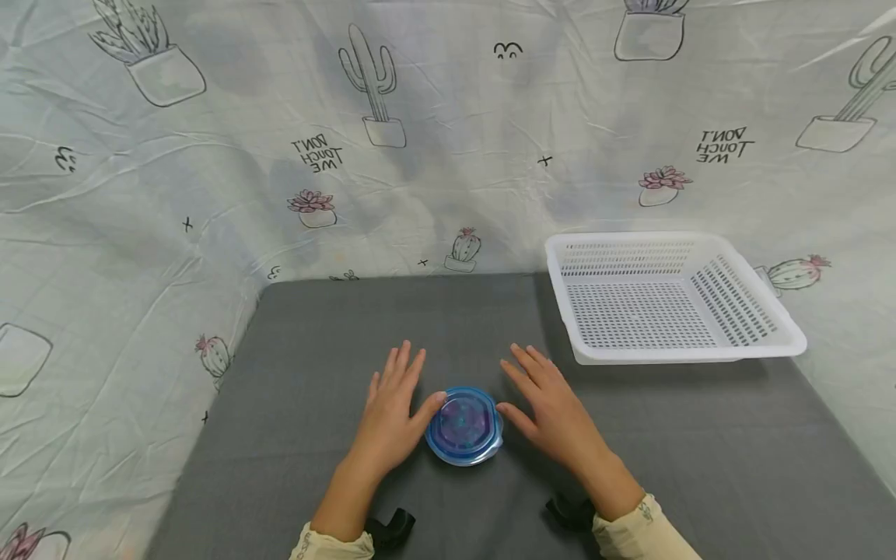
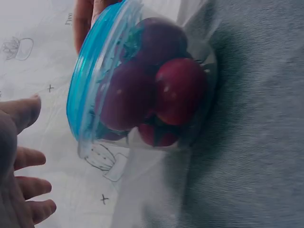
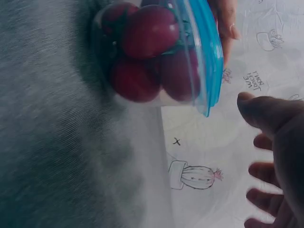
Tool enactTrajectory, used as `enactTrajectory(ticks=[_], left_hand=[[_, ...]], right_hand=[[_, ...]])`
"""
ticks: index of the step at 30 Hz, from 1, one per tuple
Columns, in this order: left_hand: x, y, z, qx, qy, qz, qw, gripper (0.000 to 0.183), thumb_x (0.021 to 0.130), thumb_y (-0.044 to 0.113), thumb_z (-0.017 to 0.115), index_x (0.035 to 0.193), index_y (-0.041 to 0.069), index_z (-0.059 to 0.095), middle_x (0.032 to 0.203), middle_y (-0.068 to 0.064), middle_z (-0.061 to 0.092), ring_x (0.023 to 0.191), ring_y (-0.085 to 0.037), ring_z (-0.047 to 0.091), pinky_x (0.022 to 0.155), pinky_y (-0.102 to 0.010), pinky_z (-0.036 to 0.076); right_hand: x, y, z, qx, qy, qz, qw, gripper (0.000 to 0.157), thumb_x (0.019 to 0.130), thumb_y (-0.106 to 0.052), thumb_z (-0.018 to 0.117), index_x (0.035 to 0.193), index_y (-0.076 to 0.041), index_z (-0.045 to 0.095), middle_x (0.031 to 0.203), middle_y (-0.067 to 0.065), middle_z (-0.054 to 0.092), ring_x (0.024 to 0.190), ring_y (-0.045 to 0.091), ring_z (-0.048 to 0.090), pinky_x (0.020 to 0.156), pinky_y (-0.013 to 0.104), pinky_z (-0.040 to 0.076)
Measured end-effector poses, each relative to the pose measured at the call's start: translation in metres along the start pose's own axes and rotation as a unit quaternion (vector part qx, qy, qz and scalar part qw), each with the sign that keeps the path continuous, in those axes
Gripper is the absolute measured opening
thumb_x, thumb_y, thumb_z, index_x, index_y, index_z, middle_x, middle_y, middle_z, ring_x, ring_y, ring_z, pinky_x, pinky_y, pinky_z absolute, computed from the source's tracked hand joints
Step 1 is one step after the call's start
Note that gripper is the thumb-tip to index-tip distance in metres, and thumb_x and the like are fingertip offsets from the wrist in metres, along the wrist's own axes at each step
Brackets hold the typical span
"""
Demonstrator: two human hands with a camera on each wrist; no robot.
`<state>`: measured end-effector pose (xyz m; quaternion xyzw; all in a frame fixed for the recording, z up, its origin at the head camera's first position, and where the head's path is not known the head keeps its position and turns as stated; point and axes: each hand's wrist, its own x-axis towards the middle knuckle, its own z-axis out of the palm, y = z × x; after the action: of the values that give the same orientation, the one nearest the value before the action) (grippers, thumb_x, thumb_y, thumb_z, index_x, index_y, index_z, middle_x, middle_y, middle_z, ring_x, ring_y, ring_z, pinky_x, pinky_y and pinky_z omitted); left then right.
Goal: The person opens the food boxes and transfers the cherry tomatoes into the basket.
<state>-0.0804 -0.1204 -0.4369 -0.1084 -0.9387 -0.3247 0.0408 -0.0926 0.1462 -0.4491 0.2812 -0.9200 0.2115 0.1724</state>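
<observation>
A round clear container with a blue lid (image 1: 463, 428) stands on the grey table between my two hands. Through its clear wall several red tomatoes (image 2: 180, 90) with green tops show in both wrist views. My left hand (image 1: 389, 420) is at the container's left side, fingers spread and straight, its thumb tip overlapping the lid's edge in the head view. On the other side my right hand (image 1: 553, 412) is spread as well, with the thumb pointing at the lid's right edge. Neither hand grips anything. The lid (image 3: 209, 57) sits on the container in the right wrist view.
A white perforated plastic basket (image 1: 654, 311) stands at the back right of the grey table (image 1: 336, 342). Behind and at the sides hangs a pale cloth (image 1: 448, 101) printed with cacti. Black straps (image 1: 392, 529) are at both wrists.
</observation>
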Motion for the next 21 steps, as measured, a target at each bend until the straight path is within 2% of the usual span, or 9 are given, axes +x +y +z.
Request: enactTrajectory(ticks=[3, 6, 9, 11, 13, 16, 19, 21], left_hand=[[-0.006, -0.005, 0.001, -0.055, 0.005, -0.025, 0.9982, 0.068, 0.098, 0.053, 0.053, 0.152, 0.016, 0.037, 0.162, -0.009, 0.024, 0.15, -0.032, 0.02, 0.116, -0.066, 0.024], [-0.011, -0.011, 0.004, -0.103, 0.025, -0.057, 0.9928, 0.059, 0.099, 0.045, 0.056, 0.147, 0.014, 0.045, 0.155, -0.01, 0.038, 0.142, -0.033, 0.036, 0.112, -0.061, 0.035], [-0.015, -0.016, 0.007, -0.142, 0.048, -0.09, 0.9847, 0.047, 0.099, 0.037, 0.06, 0.138, 0.011, 0.056, 0.137, -0.009, 0.055, 0.123, -0.026, 0.054, 0.1, -0.047, 0.05], [-0.018, -0.019, 0.009, -0.168, 0.053, -0.111, 0.978, 0.04, 0.098, 0.033, 0.062, 0.131, 0.01, 0.061, 0.122, -0.006, 0.063, 0.104, -0.021, 0.06, 0.085, -0.035, 0.055], [-0.02, -0.021, 0.011, -0.213, 0.045, -0.135, 0.9666, 0.035, 0.098, 0.03, 0.063, 0.125, 0.008, 0.064, 0.109, -0.007, 0.067, 0.089, -0.019, 0.062, 0.071, -0.03, 0.056], [-0.023, -0.021, 0.014, -0.284, 0.022, -0.168, 0.9436, 0.029, 0.097, 0.026, 0.064, 0.117, 0.006, 0.066, 0.092, -0.01, 0.069, 0.072, -0.021, 0.064, 0.059, -0.03, 0.057], [-0.024, -0.02, 0.018, -0.348, -0.003, -0.192, 0.9175, 0.024, 0.097, 0.022, 0.064, 0.11, 0.002, 0.066, 0.081, -0.013, 0.068, 0.065, -0.022, 0.065, 0.054, -0.035, 0.059], [-0.025, -0.019, 0.021, -0.379, -0.016, -0.199, 0.9034, 0.023, 0.097, 0.02, 0.064, 0.108, 0.0, 0.065, 0.076, -0.013, 0.066, 0.062, -0.021, 0.064, 0.054, -0.036, 0.06]], right_hand=[[-0.005, 0.002, 0.001, 0.012, 0.026, -0.049, 0.998, 0.055, 0.081, -0.027, 0.081, 0.129, -0.007, 0.063, 0.141, 0.014, 0.055, 0.131, 0.033, 0.05, 0.107, 0.052, 0.045], [-0.009, 0.004, 0.002, 0.022, 0.047, -0.086, 0.995, 0.042, 0.082, -0.025, 0.08, 0.119, -0.008, 0.069, 0.128, 0.012, 0.064, 0.119, 0.028, 0.059, 0.099, 0.047, 0.052], [-0.013, 0.003, 0.003, 0.036, 0.064, -0.106, 0.992, 0.031, 0.083, -0.021, 0.079, 0.111, -0.009, 0.073, 0.115, 0.008, 0.068, 0.105, 0.024, 0.064, 0.088, 0.042, 0.057], [-0.016, 0.003, 0.003, 0.046, 0.069, -0.113, 0.99, 0.027, 0.081, -0.016, 0.08, 0.107, -0.01, 0.074, 0.108, 0.005, 0.069, 0.097, 0.021, 0.064, 0.082, 0.039, 0.058], [-0.019, 0.002, 0.004, 0.058, 0.071, -0.118, 0.989, 0.026, 0.078, -0.012, 0.082, 0.104, -0.011, 0.075, 0.102, 0.002, 0.068, 0.091, 0.018, 0.064, 0.077, 0.035, 0.058], [-0.023, 0.001, 0.005, 0.074, 0.072, -0.125, 0.987, 0.025, 0.076, -0.01, 0.083, 0.099, -0.013, 0.075, 0.097, -0.002, 0.067, 0.086, 0.013, 0.062, 0.074, 0.029, 0.056], [-0.026, 0.0, 0.007, 0.095, 0.078, -0.133, 0.983, 0.018, 0.079, -0.011, 0.081, 0.096, -0.014, 0.074, 0.094, -0.005, 0.067, 0.084, 0.01, 0.062, 0.074, 0.025, 0.055], [-0.028, -0.001, 0.009, 0.11, 0.079, -0.134, 0.982, 0.01, 0.085, -0.014, 0.076, 0.095, -0.015, 0.074, 0.093, -0.006, 0.066, 0.084, 0.008, 0.062, 0.074, 0.023, 0.054]])
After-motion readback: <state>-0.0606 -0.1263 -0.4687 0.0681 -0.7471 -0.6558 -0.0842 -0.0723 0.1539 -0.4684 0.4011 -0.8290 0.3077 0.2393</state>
